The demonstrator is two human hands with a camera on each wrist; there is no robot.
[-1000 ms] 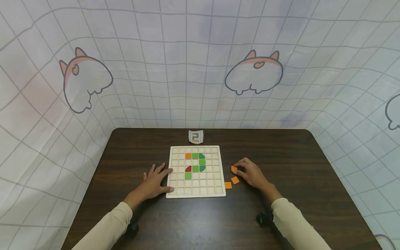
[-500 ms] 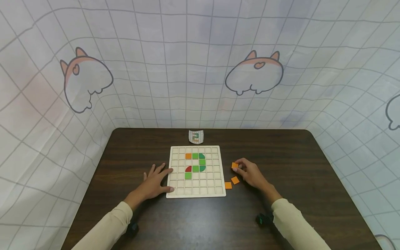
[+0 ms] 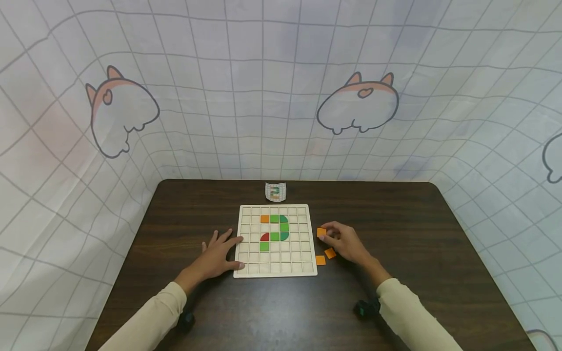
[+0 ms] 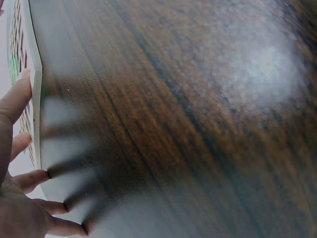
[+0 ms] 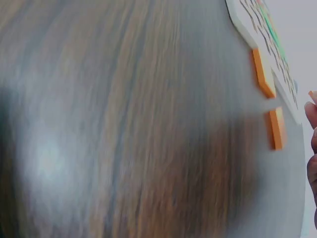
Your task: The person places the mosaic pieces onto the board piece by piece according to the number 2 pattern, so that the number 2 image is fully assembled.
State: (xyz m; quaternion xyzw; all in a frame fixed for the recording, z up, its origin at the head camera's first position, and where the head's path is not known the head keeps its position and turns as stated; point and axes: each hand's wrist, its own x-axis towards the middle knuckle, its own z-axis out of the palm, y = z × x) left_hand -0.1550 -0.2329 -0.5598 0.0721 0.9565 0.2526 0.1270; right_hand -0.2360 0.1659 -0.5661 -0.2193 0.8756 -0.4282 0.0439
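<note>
A cream grid board [image 3: 294, 258] lies on the dark wooden table. Set in its cells are an orange square tile [image 3: 265, 219], several green tiles [image 3: 284, 227] and a red rounded tile [image 3: 265, 237]. My left hand [image 3: 215, 257] is spread at the board's left side, thumb and index finger resting on the rim, other fingertips on the table in the left wrist view. My right hand [image 3: 347, 241] pinches an orange square tile [image 3: 321, 232] between thumb and fingers, just off the board's right edge. Two more orange tiles [image 3: 321, 260] [image 5: 277, 128] lie on the table below it.
Behind the board stands a small white card [image 3: 275, 192] printed with a coloured pattern on a grid. A white gridded curtain [image 3: 281, 122] hangs behind the table [image 3: 373, 204]. Dark wrist devices [image 3: 366, 309] sit under both forearms.
My right hand has picked up the orange tile and moved left with it toward the board. The left hand has stayed on the board's edge.
</note>
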